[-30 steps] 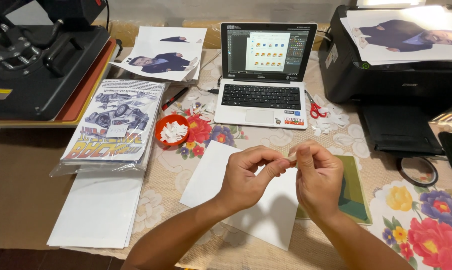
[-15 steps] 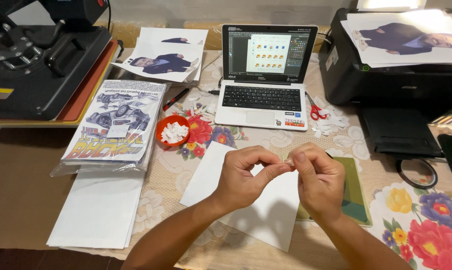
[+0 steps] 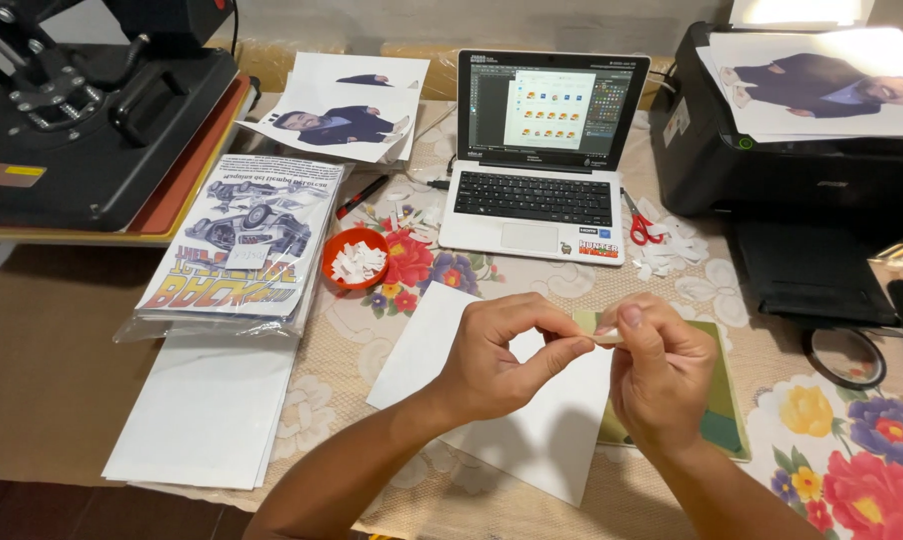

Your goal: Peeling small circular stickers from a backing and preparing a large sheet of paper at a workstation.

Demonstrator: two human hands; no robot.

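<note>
Both hands sit slightly lower and nearer the camera than half a second ago, and the pinch between them is unchanged. Left hand (image 3: 497,355): thumb and forefinger closed on one end of a small pale sticker-like scrap (image 3: 606,335). Right hand (image 3: 660,375): fingers curled, thumb and forefinger pinched on the other end of the same scrap. Scrap is held in the air between the fingertips, above the table; its detail is too small to read.

Directly beneath the hands: a blank white paper sheet (image 3: 532,440) lying at an angle, overlapping a green cutting mat (image 3: 724,420). Both rest on a floral-patterned tablecloth (image 3: 852,470).

Left of the sheet: a stack of plain white paper (image 3: 207,410), its upper end under a plastic-wrapped printed transfer sheet (image 3: 247,240).

Middle distance: a small red bowl of white paper bits (image 3: 356,260); beside it an open silver laptop (image 3: 547,150), screen lit. Red-handled scissors (image 3: 639,222) lie just right of the laptop among white offcuts.

Far left: a black heat press (image 3: 82,120). Far right: a black printer (image 3: 802,150) with a printed figure sheet on top.
</note>
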